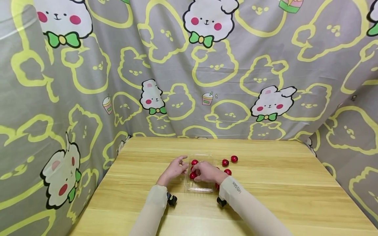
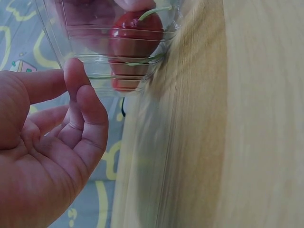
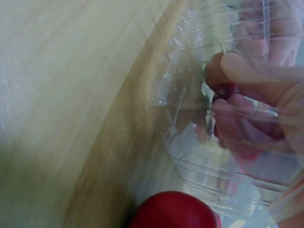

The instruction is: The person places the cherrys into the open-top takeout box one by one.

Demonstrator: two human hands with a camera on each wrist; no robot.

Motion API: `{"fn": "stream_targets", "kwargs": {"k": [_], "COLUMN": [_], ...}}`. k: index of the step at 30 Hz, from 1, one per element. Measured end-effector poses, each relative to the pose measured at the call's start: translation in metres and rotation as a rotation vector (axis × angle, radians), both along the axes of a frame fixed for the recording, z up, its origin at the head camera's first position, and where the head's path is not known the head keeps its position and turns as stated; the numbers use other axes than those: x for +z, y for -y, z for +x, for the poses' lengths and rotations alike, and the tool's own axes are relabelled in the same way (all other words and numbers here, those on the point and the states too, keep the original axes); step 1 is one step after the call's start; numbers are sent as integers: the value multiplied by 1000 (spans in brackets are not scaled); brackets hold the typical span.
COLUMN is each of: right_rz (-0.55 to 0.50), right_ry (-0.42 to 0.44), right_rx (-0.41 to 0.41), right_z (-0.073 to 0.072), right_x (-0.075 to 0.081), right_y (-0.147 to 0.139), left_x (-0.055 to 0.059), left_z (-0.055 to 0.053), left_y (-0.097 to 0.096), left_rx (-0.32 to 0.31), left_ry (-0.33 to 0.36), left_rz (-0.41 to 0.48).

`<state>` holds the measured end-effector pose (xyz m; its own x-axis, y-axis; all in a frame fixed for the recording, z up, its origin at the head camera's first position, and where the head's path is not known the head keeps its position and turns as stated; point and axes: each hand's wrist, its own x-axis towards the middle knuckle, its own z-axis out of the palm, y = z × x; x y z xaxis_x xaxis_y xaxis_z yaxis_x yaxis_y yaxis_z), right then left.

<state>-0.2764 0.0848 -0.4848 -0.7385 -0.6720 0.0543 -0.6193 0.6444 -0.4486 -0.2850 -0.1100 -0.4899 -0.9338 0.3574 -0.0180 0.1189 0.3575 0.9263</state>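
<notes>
A clear plastic box [image 1: 200,189] stands on the table, with several red cherries [image 1: 194,162] inside along its left side. My right hand [image 1: 206,171] reaches down into the box, and its thumb and fingers pinch a cherry [image 1: 192,175]. In the right wrist view that cherry [image 3: 225,90] is partly hidden by the fingertips and seen through the clear wall. My left hand [image 1: 176,168] is at the box's left wall, fingers loosely bent. In the left wrist view its fingertips [image 2: 76,73] overlap the box's edge, beside a green-stemmed cherry [image 2: 135,38].
More cherries lie on the table right of the box, two farther back [image 1: 225,162] [image 1: 234,159] and one nearer [image 1: 227,171]; others are partly behind my right hand. The wooden table [image 1: 265,196] meets a patterned curtain [image 1: 230,78] at the back and sides.
</notes>
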Motion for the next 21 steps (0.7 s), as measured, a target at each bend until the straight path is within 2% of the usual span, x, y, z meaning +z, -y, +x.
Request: {"fn": "stream_targets", "kwargs": {"k": [15, 21], "right_rz": [-3, -4], "right_ry": [-9, -26], "right_rx": [8, 14], "right_z": [1, -1], "right_x": [0, -1], "right_y": [0, 0], "left_x": [-4, -1], "left_z": [-2, 0], "left_y": [0, 0], "left_rx": [10, 14], "left_ry": [18, 8], "left_rz": [-22, -22]}}
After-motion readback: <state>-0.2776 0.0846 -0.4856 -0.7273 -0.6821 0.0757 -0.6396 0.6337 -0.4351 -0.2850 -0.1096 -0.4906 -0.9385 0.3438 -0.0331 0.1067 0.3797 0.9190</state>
